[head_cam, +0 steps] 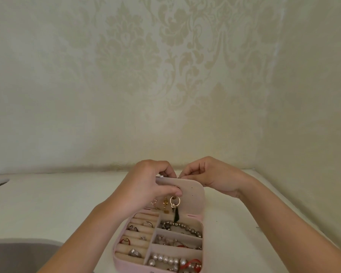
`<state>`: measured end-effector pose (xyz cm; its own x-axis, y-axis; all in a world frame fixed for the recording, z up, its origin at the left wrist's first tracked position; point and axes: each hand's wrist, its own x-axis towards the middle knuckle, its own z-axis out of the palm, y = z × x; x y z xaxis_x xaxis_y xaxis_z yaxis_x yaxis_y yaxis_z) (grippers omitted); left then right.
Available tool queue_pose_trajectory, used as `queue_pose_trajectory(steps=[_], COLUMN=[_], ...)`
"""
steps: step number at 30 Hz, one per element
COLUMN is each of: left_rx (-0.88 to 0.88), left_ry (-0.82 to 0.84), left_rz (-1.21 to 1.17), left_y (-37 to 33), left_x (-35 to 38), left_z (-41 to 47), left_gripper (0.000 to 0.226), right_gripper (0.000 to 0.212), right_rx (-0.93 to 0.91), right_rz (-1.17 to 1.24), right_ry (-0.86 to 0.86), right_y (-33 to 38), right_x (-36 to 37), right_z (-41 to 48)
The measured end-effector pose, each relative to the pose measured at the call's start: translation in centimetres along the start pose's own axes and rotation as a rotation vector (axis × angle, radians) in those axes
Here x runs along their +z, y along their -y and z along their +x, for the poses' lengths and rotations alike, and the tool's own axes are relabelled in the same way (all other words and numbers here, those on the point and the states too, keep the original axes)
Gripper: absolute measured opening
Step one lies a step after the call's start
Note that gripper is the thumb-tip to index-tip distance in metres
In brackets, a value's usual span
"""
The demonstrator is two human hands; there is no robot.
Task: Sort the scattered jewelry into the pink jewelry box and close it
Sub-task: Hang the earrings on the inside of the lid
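**A Small Piece Was Being Fixed to the Lid**

The left hand (146, 184) was curled over the top edge of the soft pink lid with round corners (193, 196). Its thumb was pressed flat on the inside face. The right hand (211, 178) was pinched at that same edge on a tiny piece (178, 177), too small to be named.

It was judged that an earring was being fastened through a hole in the lid. To be done well, the lid would need to be held very still. The tiny piece would need to be pushed on straight and slowly, so nothing was dropped or bent.

Just below the thumb, a gold hoop earring (174, 200) was hung on the lid, with a black tassel under it.

The pink jewelry box (118, 255) was laid open on the white table (67, 203), close to the person. Its lid was stood almost upright at the far side, with the inside face turned toward the person. The tray was opened upward. Its long side seemed to run from the person toward the cream patterned wall (165, 75).

Rings were tucked in the left rolls, and beads were kept in the right parts.
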<state>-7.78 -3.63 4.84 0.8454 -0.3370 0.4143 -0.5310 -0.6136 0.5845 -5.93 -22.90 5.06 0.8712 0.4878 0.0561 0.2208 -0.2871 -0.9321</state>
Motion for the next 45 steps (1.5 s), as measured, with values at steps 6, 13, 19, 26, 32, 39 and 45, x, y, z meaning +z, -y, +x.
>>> queue_pose_trajectory(steps=[6,13,19,26,32,39,45], left_rx=[-0.008,-0.023,-0.022,-0.016,-0.024,-0.023,-0.019], left_ry=[-0.01,0.012,0.028,0.026,0.022,0.01,0.016], left_rz=[0.011,-0.002,-0.009,-0.01,-0.042,-0.03,-0.034], left_y=[0.0,-0.3,-0.2,-0.3,0.0,-0.1,-0.2], left_x=[0.1,-0.1,-0.2,-0.2,-0.2,-0.1,-0.2], left_z=[-0.1,-0.6,-0.8,-0.9,-0.9,-1.0,-0.9], left_gripper=[0.028,0.026,0.028,0.028,0.029,0.026,0.028], right_gripper=[0.008,0.01,0.008,0.008,0.009,0.009,0.009], right_rx=[-0.002,0.015,0.008,-0.009,-0.008,-0.005,-0.035], right_rz=[0.0,0.027,0.009,0.007,0.0,-0.016,-0.033], right_ry=[-0.068,-0.024,-0.009,-0.025,-0.022,-0.004,-0.029], right_y=[-0.2,0.0,0.1,0.0,-0.2,-0.2,-0.2], right_x=[0.5,0.6,0.7,0.7,0.8,0.9,1.0], right_z=[0.3,0.0,-0.4,-0.4,-0.4,-0.3,-0.3])
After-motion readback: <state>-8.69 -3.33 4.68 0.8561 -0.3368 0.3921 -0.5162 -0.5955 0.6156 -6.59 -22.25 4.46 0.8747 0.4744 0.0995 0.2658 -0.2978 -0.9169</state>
